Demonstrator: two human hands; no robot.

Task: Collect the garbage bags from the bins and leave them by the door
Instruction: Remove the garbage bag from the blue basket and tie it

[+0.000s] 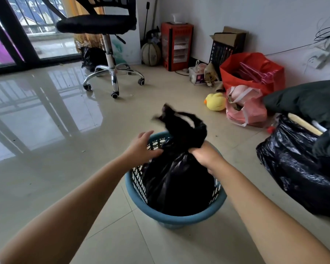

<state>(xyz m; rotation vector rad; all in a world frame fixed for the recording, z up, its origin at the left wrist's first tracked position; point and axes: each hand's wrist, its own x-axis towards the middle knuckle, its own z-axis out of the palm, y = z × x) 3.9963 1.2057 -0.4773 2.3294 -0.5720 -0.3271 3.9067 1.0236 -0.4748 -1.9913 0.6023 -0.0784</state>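
A black garbage bag sits inside a blue perforated bin on the tiled floor in front of me. My right hand grips the gathered neck of the bag, and the loose top of the bag sticks up and blurs above it. At the bag's left side, over the bin's rim, my left hand touches the plastic with its fingers spread and relaxed.
A large full black bag lies to the right under dark bedding. Red bag, pink bag and yellow duck toy line the wall. An office chair stands ahead, another black bag behind it.
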